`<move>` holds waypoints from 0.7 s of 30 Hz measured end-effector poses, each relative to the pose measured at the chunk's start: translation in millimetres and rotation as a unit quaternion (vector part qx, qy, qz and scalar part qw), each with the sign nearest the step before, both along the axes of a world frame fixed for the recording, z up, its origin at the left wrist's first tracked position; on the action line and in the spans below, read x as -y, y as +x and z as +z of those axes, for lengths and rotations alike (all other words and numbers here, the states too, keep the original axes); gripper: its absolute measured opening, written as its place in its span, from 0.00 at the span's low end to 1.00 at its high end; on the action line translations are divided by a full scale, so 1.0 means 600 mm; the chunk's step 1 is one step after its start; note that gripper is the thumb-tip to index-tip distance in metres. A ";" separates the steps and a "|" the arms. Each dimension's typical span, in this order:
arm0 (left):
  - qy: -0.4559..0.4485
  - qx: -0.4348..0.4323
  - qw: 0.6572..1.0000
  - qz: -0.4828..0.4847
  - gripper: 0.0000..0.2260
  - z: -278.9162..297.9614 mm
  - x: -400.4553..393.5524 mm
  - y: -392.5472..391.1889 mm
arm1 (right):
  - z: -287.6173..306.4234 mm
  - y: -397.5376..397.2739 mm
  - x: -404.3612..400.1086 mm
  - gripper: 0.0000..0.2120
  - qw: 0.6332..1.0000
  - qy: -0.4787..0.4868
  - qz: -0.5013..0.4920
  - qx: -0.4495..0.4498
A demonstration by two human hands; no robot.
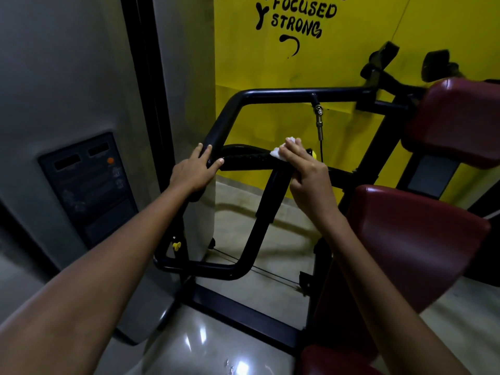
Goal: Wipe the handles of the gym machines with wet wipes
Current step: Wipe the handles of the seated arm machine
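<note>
Gripping hand, left: left hand [195,169] curls round the bend of the black frame tube [270,92], thumb underneath.
Wiping hand, right: right hand [305,171] presses one white wet wipe [278,151] onto the handle, fingers bent over it.
Handle: one ribbed black handle [246,157], horizontal between the two hands; yellow end cap [313,154] just beyond the right hand.
Pads: two dark red pads [422,239], right of the handle.
Panel: one dark instruction panel [89,185] on the grey housing, left.
Wall: yellow wall [338,63], black lettering.

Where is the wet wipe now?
In the head view, right of centre: the right hand presses the wet wipe onto the black handle, near its yellow end cap.
</note>
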State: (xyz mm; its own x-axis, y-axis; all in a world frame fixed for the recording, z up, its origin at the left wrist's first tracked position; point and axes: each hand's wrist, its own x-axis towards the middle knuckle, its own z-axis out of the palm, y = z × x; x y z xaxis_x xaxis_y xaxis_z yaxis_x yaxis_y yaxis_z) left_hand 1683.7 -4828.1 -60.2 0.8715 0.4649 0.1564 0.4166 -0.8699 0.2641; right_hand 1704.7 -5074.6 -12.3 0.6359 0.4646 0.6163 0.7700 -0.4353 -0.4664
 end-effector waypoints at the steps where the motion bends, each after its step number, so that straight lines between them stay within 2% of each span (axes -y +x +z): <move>1: -0.001 0.002 1.000 0.001 0.29 -0.001 0.000 0.000 | 0.001 0.002 -0.002 0.22 1.000 -0.002 -0.002 0.002; 7: -0.001 0.005 1.000 -0.002 0.29 -0.003 -0.002 0.002 | -0.032 -0.023 0.017 0.28 0.999 -0.030 0.008 0.028; 11: -0.001 0.000 1.000 -0.004 0.29 -0.003 -0.004 0.002 | -0.010 -0.009 0.019 0.24 0.997 -0.062 0.023 0.044; 14: 0.003 -0.004 1.000 -0.004 0.29 -0.004 -0.003 0.003 | 0.023 0.011 0.012 0.19 0.997 -0.071 0.025 -0.002; 18: 0.005 -0.005 1.000 -0.003 0.29 -0.003 -0.002 0.002 | 0.028 0.025 0.011 0.21 0.991 0.067 0.037 -0.111; 21: 0.009 -0.001 1.000 -0.003 0.29 -0.003 -0.001 0.000 | 0.002 0.005 0.013 0.24 0.976 0.163 0.001 -0.143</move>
State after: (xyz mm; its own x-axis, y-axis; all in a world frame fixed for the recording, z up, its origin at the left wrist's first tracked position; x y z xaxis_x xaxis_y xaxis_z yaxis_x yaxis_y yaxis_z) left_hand 1683.9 -4827.7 -62.2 0.8743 0.4574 0.1624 0.4126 -0.8766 0.2474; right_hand 1707.7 -5082.6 -10.9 0.8030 0.2748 0.5289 0.5886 -0.2258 -0.7763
